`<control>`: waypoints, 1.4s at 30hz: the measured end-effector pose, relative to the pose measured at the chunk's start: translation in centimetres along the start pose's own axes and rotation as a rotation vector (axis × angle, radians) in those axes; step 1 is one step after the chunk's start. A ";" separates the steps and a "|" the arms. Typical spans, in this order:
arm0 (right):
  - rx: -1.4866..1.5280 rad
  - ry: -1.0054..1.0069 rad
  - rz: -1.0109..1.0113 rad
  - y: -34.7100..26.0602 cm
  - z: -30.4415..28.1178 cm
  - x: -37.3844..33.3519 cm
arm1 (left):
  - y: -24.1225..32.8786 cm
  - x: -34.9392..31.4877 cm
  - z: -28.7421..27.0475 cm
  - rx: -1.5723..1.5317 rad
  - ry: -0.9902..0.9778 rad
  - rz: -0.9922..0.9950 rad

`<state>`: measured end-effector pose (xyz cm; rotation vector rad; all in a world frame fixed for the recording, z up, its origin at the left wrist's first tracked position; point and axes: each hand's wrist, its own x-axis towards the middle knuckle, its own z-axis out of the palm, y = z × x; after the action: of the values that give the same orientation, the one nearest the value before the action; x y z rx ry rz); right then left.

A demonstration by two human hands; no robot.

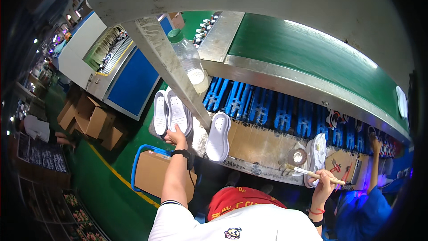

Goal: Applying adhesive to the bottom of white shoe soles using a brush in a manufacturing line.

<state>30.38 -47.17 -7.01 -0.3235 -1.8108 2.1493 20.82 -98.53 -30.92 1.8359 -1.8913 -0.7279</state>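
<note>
At the left end of the bench, my left hand grips the near end of a white shoe sole, thumb on top. Another white sole stands beside it. My right hand holds a brush by its wooden handle, bristles pointing left. Just beyond the bristles sits a round brown container with a pale centre. White shoe pieces lie close to the brush, and a single white sole rests on the bench edge between my hands.
A green conveyor belt runs beyond a row of blue racks. A metal post and a green-capped plastic bottle rise near my left hand. A cardboard box stands below. A co-worker's arm reaches in at right.
</note>
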 end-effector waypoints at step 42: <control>-0.027 0.061 0.164 2.6 -10.7 -0.3 | -2.8 -27.1 -9.2 -0.628 -1.550 -0.274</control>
<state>34.36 -37.88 -11.45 -0.5566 -1.8381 2.1974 30.15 -72.34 -23.54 1.0053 -1.5477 -2.9768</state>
